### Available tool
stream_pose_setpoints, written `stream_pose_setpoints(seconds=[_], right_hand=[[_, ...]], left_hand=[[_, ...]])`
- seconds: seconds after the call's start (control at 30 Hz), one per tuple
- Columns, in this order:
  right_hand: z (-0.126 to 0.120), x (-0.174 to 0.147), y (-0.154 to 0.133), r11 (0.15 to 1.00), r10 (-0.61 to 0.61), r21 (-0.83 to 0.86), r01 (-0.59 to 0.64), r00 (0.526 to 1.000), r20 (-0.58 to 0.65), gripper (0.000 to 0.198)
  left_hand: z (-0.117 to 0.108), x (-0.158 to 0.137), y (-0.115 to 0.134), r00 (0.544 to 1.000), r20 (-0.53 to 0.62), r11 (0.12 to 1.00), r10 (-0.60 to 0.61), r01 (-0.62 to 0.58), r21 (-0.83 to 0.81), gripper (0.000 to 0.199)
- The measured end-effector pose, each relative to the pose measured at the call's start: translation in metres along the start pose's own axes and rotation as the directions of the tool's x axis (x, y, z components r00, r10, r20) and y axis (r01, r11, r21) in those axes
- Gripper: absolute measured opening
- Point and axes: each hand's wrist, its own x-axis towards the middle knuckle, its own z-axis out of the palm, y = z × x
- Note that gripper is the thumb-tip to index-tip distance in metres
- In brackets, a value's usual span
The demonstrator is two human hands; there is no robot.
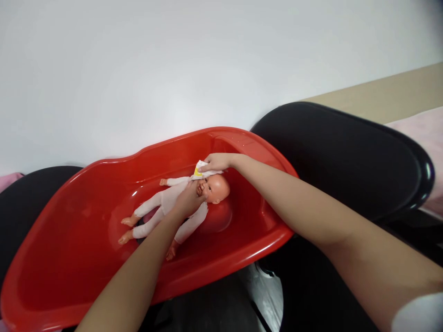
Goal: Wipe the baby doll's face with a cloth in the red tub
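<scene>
A baby doll (162, 207) in a pale pink suit lies on its back in a red plastic baby tub (76, 240), head to the right. My left hand (188, 200) rests on the doll's chest and chin, holding it. My right hand (216, 162) presses a small white cloth with a yellow patch (200, 170) against the doll's head (216, 188), just above its face.
A black tub or basin (346, 157) stands to the right of the red tub, and another dark rim (31, 184) shows at the left. A white wall fills the background. A pink cloth (422, 129) lies at the far right.
</scene>
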Motion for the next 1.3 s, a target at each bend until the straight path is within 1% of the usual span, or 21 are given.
stream_pose_setpoints(seconds=[0.07,0.13,0.2,0.27,0.3,0.33,0.37,0.47,0.5,0.53,0.63,0.67,0.73,0.8,0.87,0.9,1.0,1.07,1.17,1.23,1.3], right_hand=[[0.001,0.001,0.003,0.995,0.076,-0.062,-0.074,0.997,0.024,0.041],[0.002,0.002,0.006,0.987,0.133,-0.093,-0.129,0.991,0.032,0.043],[0.003,0.003,0.006,0.996,0.077,-0.055,-0.077,0.997,0.013,0.043],[0.003,0.003,0.004,0.999,-0.042,0.007,0.042,0.999,-0.020,0.043],[0.004,0.003,0.003,0.997,-0.078,0.019,0.078,0.997,-0.023,0.042],[0.004,0.003,0.002,0.996,-0.084,0.015,0.084,0.996,-0.013,0.042],[0.004,0.003,0.002,0.998,-0.065,-0.003,0.065,0.998,0.000,0.041],[0.004,0.004,0.006,0.993,0.076,-0.087,-0.075,0.997,0.007,0.038],[0.004,0.004,0.006,0.990,0.097,-0.099,-0.097,0.995,-0.003,0.039],[0.003,0.004,0.006,0.992,0.089,-0.092,-0.090,0.996,-0.012,0.040],[0.003,0.004,0.004,0.999,-0.039,-0.009,0.039,0.999,0.019,0.045],[0.003,0.003,0.003,0.998,-0.061,0.006,0.060,0.998,0.035,0.047],[0.002,0.001,0.002,1.000,-0.020,-0.012,0.021,0.998,0.054,0.047],[0.001,-0.002,0.003,0.995,0.086,-0.046,-0.084,0.995,0.046,0.046],[0.000,-0.004,0.004,0.985,0.172,-0.014,-0.172,0.982,0.080,0.049],[0.000,-0.004,0.004,0.983,0.178,0.017,-0.181,0.978,0.108,0.052],[-0.002,-0.002,0.003,0.995,0.061,0.065,-0.071,0.988,0.141,0.060],[-0.004,0.000,0.003,1.000,0.017,0.019,-0.020,0.988,0.155,0.063],[-0.007,0.001,0.004,0.997,0.079,-0.040,-0.072,0.966,0.247,0.065],[-0.007,0.000,0.005,0.996,0.094,-0.021,-0.092,0.951,0.296,0.064],[-0.007,-0.001,0.004,0.996,0.034,0.077,-0.054,0.968,0.247,0.065]], left_hand=[[0.000,0.000,-0.001,1.000,0.003,1.000,-0.018,0.018,0.020,0.039],[-0.001,0.000,-0.002,0.999,0.016,0.998,-0.031,0.030,0.061,0.027],[-0.001,0.000,-0.003,0.999,0.017,0.998,-0.031,0.030,0.062,0.025],[-0.001,0.000,-0.003,1.000,0.010,1.000,-0.010,0.010,0.018,0.037],[-0.001,0.000,-0.003,1.000,0.006,1.000,0.003,-0.003,-0.005,0.045],[-0.001,0.000,-0.003,1.000,0.003,1.000,0.010,-0.010,-0.019,0.049],[0.000,0.000,-0.003,1.000,0.004,1.000,0.012,-0.012,-0.018,0.048],[0.000,0.001,-0.004,1.000,0.016,0.999,-0.010,0.009,0.041,0.029],[0.000,0.001,-0.004,1.000,0.016,0.998,-0.016,0.015,0.054,0.026],[0.000,0.001,-0.005,1.000,0.016,0.998,-0.013,0.012,0.057,0.026],[0.002,0.001,-0.006,1.000,0.007,0.999,-0.003,0.002,0.035,0.034],[0.002,0.001,-0.006,1.000,0.005,0.999,-0.008,0.008,0.032,0.036],[0.001,0.000,-0.005,1.000,0.004,0.999,-0.022,0.022,0.042,0.036],[-0.002,0.001,-0.004,1.000,0.010,0.999,-0.007,0.007,0.044,0.034],[-0.006,0.002,-0.004,1.000,0.018,0.999,0.008,-0.009,0.043,0.028],[-0.008,0.003,-0.003,1.000,0.023,0.999,0.007,-0.008,0.042,0.026],[-0.014,0.004,-0.003,1.000,0.023,1.000,-0.020,0.019,0.025,0.027],[-0.016,0.004,-0.002,1.000,0.028,1.000,-0.006,0.006,-0.013,0.030],[-0.015,0.003,0.000,1.000,0.028,1.000,-0.006,0.006,-0.007,0.021],[-0.015,0.003,0.001,1.000,0.018,1.000,-0.013,0.013,0.010,0.017],[-0.014,0.004,0.002,1.000,0.027,1.000,0.005,-0.005,0.003,0.021]])
